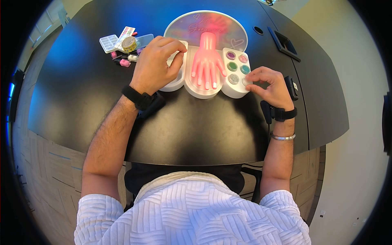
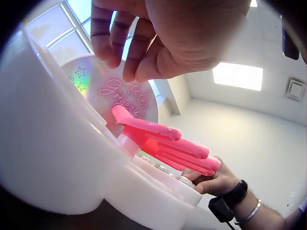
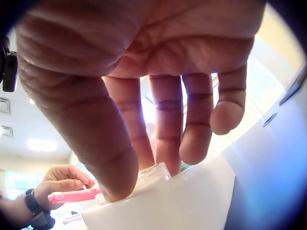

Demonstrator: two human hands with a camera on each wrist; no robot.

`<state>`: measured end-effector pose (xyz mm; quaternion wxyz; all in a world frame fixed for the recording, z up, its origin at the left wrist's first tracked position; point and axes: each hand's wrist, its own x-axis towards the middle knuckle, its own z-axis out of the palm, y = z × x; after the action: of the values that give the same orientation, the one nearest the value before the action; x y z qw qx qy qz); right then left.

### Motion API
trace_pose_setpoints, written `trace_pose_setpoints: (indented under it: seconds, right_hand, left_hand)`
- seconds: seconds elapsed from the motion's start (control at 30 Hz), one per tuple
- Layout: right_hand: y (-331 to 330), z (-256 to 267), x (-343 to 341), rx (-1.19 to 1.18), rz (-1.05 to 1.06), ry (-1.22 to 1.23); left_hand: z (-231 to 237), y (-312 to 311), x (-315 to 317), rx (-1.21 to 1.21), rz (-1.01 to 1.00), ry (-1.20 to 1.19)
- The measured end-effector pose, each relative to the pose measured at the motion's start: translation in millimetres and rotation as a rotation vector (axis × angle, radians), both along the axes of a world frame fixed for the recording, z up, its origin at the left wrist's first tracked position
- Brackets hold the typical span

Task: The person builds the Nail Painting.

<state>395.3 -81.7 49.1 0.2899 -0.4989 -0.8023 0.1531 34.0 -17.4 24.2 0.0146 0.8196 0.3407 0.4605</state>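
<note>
My right hand pinches a small clear jar between thumb and fingers, at the front right of the right-hand white tray. Several other jars sit there, among them a green glitter jar and a purple one. Loosely bent, my left hand hovers over the left white tray, and nothing shows between its fingers in the left wrist view. Between the trays a pink model hand lies palm down with fingers toward me. Behind it stands a rounded iridescent panel with lettering.
Left of the trays lie a clear compartment box, a card of small coloured samples, a roll of tape and small pink bottles. A black rectangular frame is set in the dark table at the right.
</note>
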Motion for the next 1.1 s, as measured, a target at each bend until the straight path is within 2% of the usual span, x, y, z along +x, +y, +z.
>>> trace_pose_setpoints:
  seconds: [0.67,0.87,1.1]
  right_hand:
    - [-0.7,1.1,-13.7,0.047,-0.002,-0.005]
    - [-3.3,4.5,-23.9,0.048,-0.111,-0.042]
    - [7.5,1.7,-27.7,0.072,-0.209,-0.081]
  left_hand:
    - [-1.7,-1.1,3.3,-0.029,0.002,0.049]
    - [-4.1,1.9,0.5,0.006,-0.038,-0.011]
    - [-17.9,24.5,-23.5,0.008,0.004,-0.067]
